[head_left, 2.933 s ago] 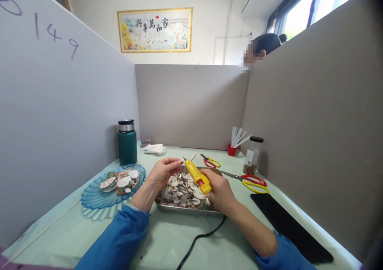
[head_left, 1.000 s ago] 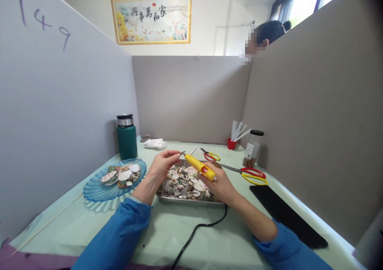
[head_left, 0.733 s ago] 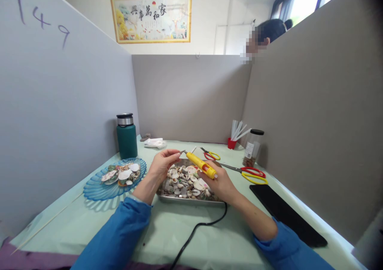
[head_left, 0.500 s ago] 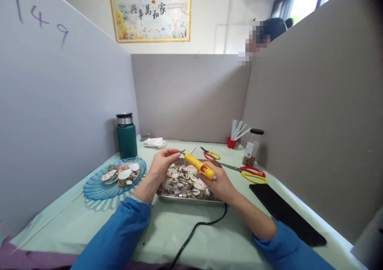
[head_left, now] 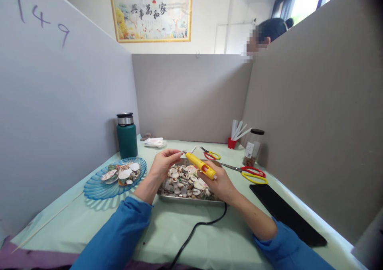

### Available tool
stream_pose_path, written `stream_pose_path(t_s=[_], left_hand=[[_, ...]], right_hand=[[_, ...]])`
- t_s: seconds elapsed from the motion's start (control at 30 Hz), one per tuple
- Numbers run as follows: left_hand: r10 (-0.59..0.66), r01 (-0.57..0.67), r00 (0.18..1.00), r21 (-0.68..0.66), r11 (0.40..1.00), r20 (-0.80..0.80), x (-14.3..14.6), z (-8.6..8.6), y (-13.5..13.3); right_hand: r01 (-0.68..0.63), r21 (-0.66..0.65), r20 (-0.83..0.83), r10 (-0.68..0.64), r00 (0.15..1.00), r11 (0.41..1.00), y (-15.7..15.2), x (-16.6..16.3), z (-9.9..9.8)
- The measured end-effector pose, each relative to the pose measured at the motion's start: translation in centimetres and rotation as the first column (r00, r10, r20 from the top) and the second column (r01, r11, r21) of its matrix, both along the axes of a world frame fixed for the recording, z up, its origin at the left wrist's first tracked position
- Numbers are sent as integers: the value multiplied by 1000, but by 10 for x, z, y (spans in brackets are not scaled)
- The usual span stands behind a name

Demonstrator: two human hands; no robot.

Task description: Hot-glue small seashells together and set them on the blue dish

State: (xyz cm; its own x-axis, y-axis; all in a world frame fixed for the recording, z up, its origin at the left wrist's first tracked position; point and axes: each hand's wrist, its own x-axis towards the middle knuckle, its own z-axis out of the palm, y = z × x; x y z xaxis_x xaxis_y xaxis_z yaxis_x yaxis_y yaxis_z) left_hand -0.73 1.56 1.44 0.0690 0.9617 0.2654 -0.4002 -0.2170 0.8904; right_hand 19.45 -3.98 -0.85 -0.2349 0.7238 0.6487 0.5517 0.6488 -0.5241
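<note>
Inspection of the head view found the right hand (head_left: 220,182) with its grip clamped round a yellow glue gun (head_left: 196,161), tilted above a metal tray (head_left: 191,200) of shells (head_left: 181,184). The left hand (head_left: 163,164) had its grip pinched together, apparently on a small piece (head_left: 181,153), too small to identify. The nozzle (head_left: 184,152) stood just beside those fingertips; in judgement, a slip by either hand could have brought it onto skin and, if hot, caused a burn. Stray glue might have fouled the shells. A black cord (head_left: 198,225), presumably the gun's, crossed the worktop (head_left: 239,238); snagging could have jerked the nozzle aside.
</note>
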Motion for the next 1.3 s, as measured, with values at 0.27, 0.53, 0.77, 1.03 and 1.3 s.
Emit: stream_pose_path(t_s=[0.27,0.53,0.77,1.03,1.3], left_hand=[[-74,80,996,-120,990,56,2,4,-6],[-68,78,994,-117,990,90,2,4,-6],[-86,93,993,-95,991,82,2,2,-5],[-77,84,993,-87,993,88,2,1,-3],[-50,58,995,-91,994,91,1,1,-4]], right_hand=[[-1,46,58,-2,998,999,1,1,-1],[24,119,105,-36,994,993,5,4,-6],[31,160,201,-63,977,987,4,5,-7],[32,181,195,-67,978,983,2,5,-7],[51,202,148,-82,986,978,3,4,-7]])
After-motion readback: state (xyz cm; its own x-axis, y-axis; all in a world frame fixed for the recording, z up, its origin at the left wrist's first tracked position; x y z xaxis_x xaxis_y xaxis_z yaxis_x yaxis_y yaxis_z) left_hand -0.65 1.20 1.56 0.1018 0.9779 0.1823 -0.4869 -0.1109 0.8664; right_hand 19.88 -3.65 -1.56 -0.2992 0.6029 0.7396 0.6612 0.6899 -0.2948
